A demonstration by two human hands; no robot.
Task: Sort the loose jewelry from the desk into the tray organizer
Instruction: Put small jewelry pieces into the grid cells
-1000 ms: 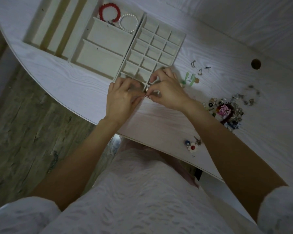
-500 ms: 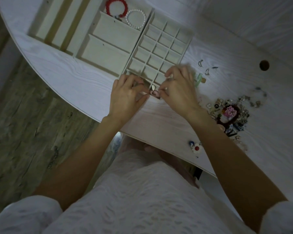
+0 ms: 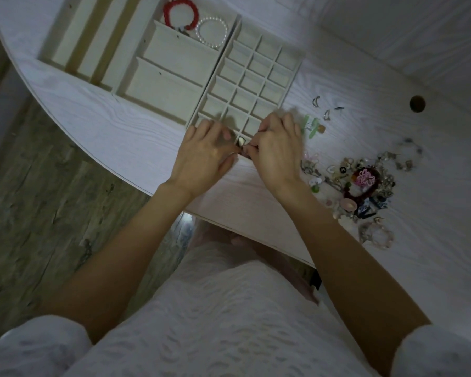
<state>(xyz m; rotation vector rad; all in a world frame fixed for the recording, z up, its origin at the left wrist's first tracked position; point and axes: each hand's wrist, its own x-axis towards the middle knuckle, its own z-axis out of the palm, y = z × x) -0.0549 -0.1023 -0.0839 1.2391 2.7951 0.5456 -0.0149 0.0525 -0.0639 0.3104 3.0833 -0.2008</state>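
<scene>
The tray organizer lies at the far left of the white desk: a grid tray (image 3: 297, 77) of small compartments beside a tray (image 3: 174, 85) of larger ones. A red bracelet (image 3: 180, 12) and a pearl bracelet (image 3: 212, 32) lie in the far compartment. My left hand (image 3: 204, 156) and my right hand (image 3: 278, 151) meet at the grid tray's near corner. Their fingertips pinch a small jewelry piece (image 3: 245, 154) between them. A small white piece (image 3: 241, 142) shows just beyond the fingertips, over the nearest compartment. The fingers hide how the pinched piece is held.
A pile of loose jewelry (image 3: 365, 180) lies right of my right wrist, with a beaded bracelet (image 3: 375, 235) nearer the desk edge. Green pieces (image 3: 310, 126) and small silver earrings (image 3: 316, 101) lie right of the grid tray. A cable hole (image 3: 417, 103) is farther right.
Both hands stayed together at the grid tray's near corner, fingertips working a small piece. The white piece has come into sight between them. The camera shifted slightly.
</scene>
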